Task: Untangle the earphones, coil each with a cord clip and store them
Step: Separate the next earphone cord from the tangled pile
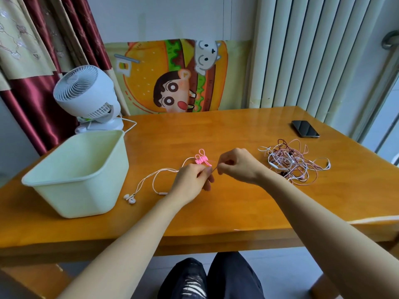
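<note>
Bin stands left. Earbuds lie on the table beside it. Their cord runs into the left hand, whose fingers pinch it. A pink clip sits just above those fingertips. The right hand pinches a thin strand of cord beside them. The tangle lies to the right.

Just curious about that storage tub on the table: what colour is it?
The tub is a plain pale green; the head view shows it best.
</note>
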The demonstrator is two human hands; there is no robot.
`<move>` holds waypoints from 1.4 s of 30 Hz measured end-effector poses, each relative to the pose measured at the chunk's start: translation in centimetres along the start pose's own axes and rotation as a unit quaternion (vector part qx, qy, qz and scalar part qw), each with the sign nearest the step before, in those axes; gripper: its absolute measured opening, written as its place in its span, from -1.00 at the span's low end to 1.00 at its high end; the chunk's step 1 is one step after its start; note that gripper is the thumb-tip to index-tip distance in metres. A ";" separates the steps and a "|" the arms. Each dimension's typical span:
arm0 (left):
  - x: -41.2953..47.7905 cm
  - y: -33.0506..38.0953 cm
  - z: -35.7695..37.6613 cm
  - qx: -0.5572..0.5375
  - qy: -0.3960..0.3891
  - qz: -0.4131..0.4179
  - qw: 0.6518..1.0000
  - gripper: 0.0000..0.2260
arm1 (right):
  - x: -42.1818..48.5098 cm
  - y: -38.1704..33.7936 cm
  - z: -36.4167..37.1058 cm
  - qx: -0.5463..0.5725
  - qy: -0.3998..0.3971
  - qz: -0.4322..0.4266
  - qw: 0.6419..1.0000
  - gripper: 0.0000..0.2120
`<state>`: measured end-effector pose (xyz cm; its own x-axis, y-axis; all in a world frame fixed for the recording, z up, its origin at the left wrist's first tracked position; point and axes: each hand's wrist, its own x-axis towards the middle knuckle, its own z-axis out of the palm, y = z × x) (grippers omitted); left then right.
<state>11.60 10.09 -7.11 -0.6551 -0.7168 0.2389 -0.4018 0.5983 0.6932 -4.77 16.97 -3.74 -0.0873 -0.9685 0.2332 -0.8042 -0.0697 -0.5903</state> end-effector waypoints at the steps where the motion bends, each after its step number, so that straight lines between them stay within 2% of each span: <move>1: -0.2 0.3 -0.3 -0.100 -0.043 -0.030 0.994 -0.63 | 0.1 0.2 0.2 0.025 0.029 -0.003 0.999 -0.80; 2: -0.3 0.5 -0.5 -0.211 -0.076 -0.060 0.973 -0.63 | 0.2 0.5 0.5 0.067 0.052 -0.002 0.996 -0.81; 3: -0.4 0.7 -0.8 -0.324 -0.097 -0.086 0.937 -0.65 | 0.4 0.7 0.8 0.112 0.067 0.000 0.991 -0.82; 5: -0.6 1.3 -1.6 -0.524 -0.101 -0.112 0.838 -0.72 | 0.5 1.4 1.8 0.160 0.068 -0.003 0.985 -0.80; 7: -0.4 1.9 -2.1 -0.660 -0.055 -0.119 0.740 -0.75 | 0.5 2.0 3.0 0.172 0.025 -0.010 0.985 -0.76; 8: -0.2 2.0 -2.2 -0.695 -0.017 -0.118 0.709 -0.75 | 0.5 2.0 3.5 0.172 -0.005 -0.010 0.985 -0.75; 9: 0.2 1.9 -2.1 -0.706 0.018 -0.107 0.700 -0.76 | 0.5 1.9 3.9 0.172 -0.035 -0.009 0.984 -0.75; 10: 0.5 1.6 -1.9 -0.692 0.048 -0.089 0.715 -0.77 | 0.5 1.8 4.2 0.173 -0.059 -0.010 0.983 -0.76; 11: 0.6 1.6 -1.8 -0.652 0.069 -0.070 0.752 -0.77 | 0.6 1.5 4.4 0.177 -0.080 -0.008 0.981 -0.77; 12: 0.5 1.5 -1.5 -0.577 0.089 -0.050 0.811 -0.77 | 0.7 1.2 4.3 0.179 -0.096 -0.001 0.979 -0.77; 14: 0.3 1.1 -0.8 -0.299 0.152 -0.002 0.942 -0.76 | 1.0 0.4 3.9 0.173 -0.124 0.011 0.977 -0.78; 15: 0.2 0.8 -0.3 -0.141 0.179 0.036 0.973 -0.76 | 1.0 0.0 3.6 0.159 -0.136 0.013 0.978 -0.79; 16: 0.2 0.6 0.0 -0.015 0.194 0.075 0.978 -0.76 | 1.1 -0.3 3.3 0.137 -0.140 0.011 0.981 -0.80; 18: 0.4 0.4 0.2 0.137 0.175 0.101 0.970 -0.75 | 1.2 -0.6 2.4 0.096 -0.124 0.015 0.988 -0.81; 20: 0.8 -0.4 -0.3 0.263 0.123 0.061 0.955 -0.71 | 1.2 0.0 1.6 0.066 -0.091 0.029 0.993 -0.77; 21: 0.9 -0.8 -0.7 0.277 0.087 0.036 0.956 -0.68 | 1.1 0.4 1.3 0.060 -0.072 0.032 0.995 -0.75; 22: 1.0 -1.3 -1.0 0.230 0.036 0.010 0.973 -0.64 | 1.1 1.0 1.2 0.057 -0.055 0.034 0.996 -0.74; 23: 1.1 -1.5 -1.2 0.134 -0.022 -0.015 0.991 -0.61 | 1.1 1.5 1.2 0.059 -0.042 0.036 0.997 -0.75; 25: 0.8 -1.5 -1.2 -0.034 -0.115 -0.050 0.991 -0.59 | 1.0 2.3 1.6 0.092 -0.034 0.039 0.994 -0.80; 26: 0.7 -1.4 -1.0 -0.095 -0.131 -0.061 0.985 -0.60 | 1.2 2.6 2.0 0.117 -0.029 0.044 0.992 -0.80; 28: 0.8 -1.7 -0.8 -0.219 -0.098 -0.076 0.968 -0.62 | 1.6 3.4 2.8 0.139 0.023 0.055 0.989 -0.85; 29: 0.9 -1.8 -0.9 -0.289 -0.061 -0.091 0.951 -0.63 | 1.7 3.7 3.1 0.127 0.078 0.065 0.987 -0.87; 31: 1.4 -1.8 -1.4 -0.448 0.013 -0.150 0.881 -0.63 | 1.9 4.2 3.8 0.096 0.184 0.101 0.973 -0.86; 32: 1.7 -1.7 -1.8 -0.516 0.039 -0.170 0.839 -0.63 | 1.9 4.4 4.1 0.096 0.199 0.122 0.967 -0.86; 34: 2.4 -1.3 -2.3 -0.609 0.076 -0.180 0.769 -0.65 | 2.0 4.6 4.9 0.109 0.141 0.149 0.973 -0.84; 35: 2.7 -1.1 -2.5 -0.635 0.089 -0.180 0.746 -0.67 | 2.1 4.7 5.4 0.096 0.097 0.145 0.980 -0.84; 36: 3.1 -1.0 -2.7 -0.651 0.099 -0.180 0.730 -0.68 | 2.4 5.0 6.1 0.068 0.070 0.126 0.987 -0.87; 38: 3.6 -0.6 -2.8 -0.655 0.115 -0.180 0.725 -0.66 | 3.1 5.3 7.2 0.026 0.079 0.085 0.993 -0.87; 40: 3.8 -0.4 -2.8 -0.646 0.127 -0.181 0.731 -0.64 | 4.0 5.3 8.1 0.016 0.106 0.085 0.991 -0.70; 42: 3.9 -0.6 -2.7 -0.643 0.136 -0.190 0.729 -0.63 | 4.9 5.1 8.9 -0.031 0.095 0.114 0.988 -0.56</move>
<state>10.98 6.01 -4.78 -0.4315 -0.8923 -0.1328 0.5255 -0.3682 0.7670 -4.07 9.74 -12.54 -0.3747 -0.8947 0.2433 -0.7851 0.1666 -0.5965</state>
